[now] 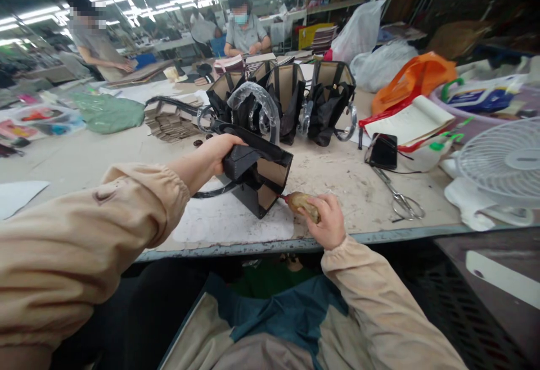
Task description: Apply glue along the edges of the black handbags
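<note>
My left hand [225, 148] is wrapped round one end of a black bag [255, 173], which lies tilted on its side with its beige inside facing right. In my right hand [328, 218] is a small yellowish squeeze bottle [304, 206], gripped between thumb and fingers. Its red tip touches or nearly touches the lower edge of the bag's opening. White paper [236, 224] lies under the bag. Several more black bags [287, 97] stand open behind it, with plastic-wrapped handles.
Scissors [400, 198], a phone [383, 151], a notepad [415, 120] and a white fan [506, 159] are on the right. Stacked brown pieces [172, 120] and a green plastic bag [109, 111] lie at the left. Two people are across the table [84, 150].
</note>
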Available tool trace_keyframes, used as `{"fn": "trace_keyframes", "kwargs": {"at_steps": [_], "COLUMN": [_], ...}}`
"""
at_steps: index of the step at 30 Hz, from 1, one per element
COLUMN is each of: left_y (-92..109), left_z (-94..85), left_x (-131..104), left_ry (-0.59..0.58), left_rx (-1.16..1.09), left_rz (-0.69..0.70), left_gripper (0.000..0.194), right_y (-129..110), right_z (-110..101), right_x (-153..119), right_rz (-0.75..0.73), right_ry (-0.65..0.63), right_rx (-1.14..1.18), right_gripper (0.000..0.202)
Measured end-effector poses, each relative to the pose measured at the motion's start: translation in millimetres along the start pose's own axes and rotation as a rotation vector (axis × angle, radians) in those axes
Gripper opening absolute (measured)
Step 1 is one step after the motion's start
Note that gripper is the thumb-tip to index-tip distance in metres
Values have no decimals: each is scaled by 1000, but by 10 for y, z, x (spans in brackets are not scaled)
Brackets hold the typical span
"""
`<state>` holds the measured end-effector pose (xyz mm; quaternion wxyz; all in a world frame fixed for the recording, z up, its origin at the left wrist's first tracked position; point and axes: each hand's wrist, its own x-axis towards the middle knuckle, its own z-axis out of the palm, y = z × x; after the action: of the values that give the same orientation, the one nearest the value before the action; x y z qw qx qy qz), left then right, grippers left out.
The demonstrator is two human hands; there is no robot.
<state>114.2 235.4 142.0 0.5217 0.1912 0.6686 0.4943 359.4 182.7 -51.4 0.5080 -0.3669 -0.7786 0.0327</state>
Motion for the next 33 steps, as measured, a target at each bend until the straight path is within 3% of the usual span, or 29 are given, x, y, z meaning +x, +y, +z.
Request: {"fn": "trace_keyframes", "kwargs": {"at_steps": [7,13,21,27,33], "left_y": [12,22,13,16,25], "left_z": [59,105,148,168,251], "left_x": [61,76,152,164,226], "left_ry": [-89,-101,-93,-107,-122], "left_rx": [107,97,73,95,106], "left_rz": [27,30,48,46,41], "left_gripper": [18,20,15,10,9], "right_y": [-45,-141,-10,-156,-35], "right_z": [-6,18,67,78,21], "right_x": [-15,-48,-13,-69,-5], "right_rz": [-5,7,69,45,51], "right_ry": [-21,-59,48,-52,36], "right_rx": [-10,88,47,163,76], "right_gripper": [24,23,23,22,25]}}
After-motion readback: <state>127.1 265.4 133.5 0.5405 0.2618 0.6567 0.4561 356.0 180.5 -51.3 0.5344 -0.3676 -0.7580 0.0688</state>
